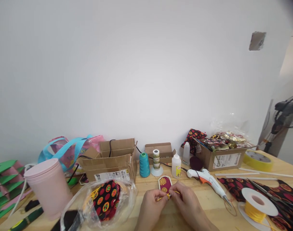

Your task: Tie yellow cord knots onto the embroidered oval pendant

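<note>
My left hand [152, 203] and my right hand [186, 199] meet at the table's front middle, fingertips pinched together. Between them runs a thin yellow cord [160, 199], gripped by both hands. Just beyond the fingers lies a small maroon fabric piece [165, 181] with a gold pattern and a pale border; its near end is hidden by the fingertips. Whether the cord is joined to the fabric piece I cannot tell. Behind stand a white glue bottle [176, 166], a teal thread cone [144, 165] and a spool of gold-toned thread [156, 160].
To the right lie a glue gun [209, 181], white glue sticks [247, 175], a yellow cord spool [257, 205] and scissors [267, 192]. Cardboard boxes [112, 160] line the wall. On the left are a plastic bag [127, 195] with patterned fabric and a pink canister [48, 189].
</note>
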A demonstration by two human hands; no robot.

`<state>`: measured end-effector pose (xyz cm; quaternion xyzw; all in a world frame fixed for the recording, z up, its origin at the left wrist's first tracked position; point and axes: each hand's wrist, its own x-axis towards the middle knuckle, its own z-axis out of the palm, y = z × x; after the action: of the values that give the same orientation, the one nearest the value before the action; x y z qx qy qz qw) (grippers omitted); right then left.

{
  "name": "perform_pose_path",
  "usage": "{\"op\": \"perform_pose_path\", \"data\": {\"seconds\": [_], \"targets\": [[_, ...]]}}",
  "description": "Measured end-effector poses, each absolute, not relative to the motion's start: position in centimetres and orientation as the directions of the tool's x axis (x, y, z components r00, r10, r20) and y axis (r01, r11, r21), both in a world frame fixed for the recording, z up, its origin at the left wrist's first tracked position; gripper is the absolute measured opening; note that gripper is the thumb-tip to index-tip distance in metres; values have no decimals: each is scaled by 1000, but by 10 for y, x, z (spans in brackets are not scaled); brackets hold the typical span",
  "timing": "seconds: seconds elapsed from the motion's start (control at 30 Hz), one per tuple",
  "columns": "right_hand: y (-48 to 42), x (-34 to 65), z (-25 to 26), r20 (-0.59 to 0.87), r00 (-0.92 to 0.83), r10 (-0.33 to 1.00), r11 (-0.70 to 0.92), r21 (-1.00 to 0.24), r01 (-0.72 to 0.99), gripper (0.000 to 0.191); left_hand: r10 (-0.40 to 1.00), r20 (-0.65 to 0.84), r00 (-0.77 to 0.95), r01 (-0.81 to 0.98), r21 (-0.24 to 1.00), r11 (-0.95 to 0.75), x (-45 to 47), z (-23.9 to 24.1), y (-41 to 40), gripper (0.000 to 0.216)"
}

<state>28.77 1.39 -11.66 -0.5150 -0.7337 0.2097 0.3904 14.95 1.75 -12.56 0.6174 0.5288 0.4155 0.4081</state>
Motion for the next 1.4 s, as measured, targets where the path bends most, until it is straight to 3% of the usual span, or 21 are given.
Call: {"op": "perform_pose_path", "data": {"seconds": [0.4,0.8,0.9,1.13,1.4], "targets": [[12,288,-113,310,-197,930,367,-775,514,18,992,111,67,255,959,-124,152,-119,15,16],[15,288,-114,353,-215,910,411,-711,571,22,984,128,123,269,950,-157,151,-117,15,23],[15,287,-117,336,-194,922,387,-765,514,22,987,132,96,275,949,-153,151,-117,14,22],[15,282,-120,228,-165,960,258,-945,199,20,985,158,62,247,954,-169,151,-119,12,21],[16,285,-121,251,-160,955,283,-932,227,21,990,119,82,221,966,-134,151,-116,12,22]]}}
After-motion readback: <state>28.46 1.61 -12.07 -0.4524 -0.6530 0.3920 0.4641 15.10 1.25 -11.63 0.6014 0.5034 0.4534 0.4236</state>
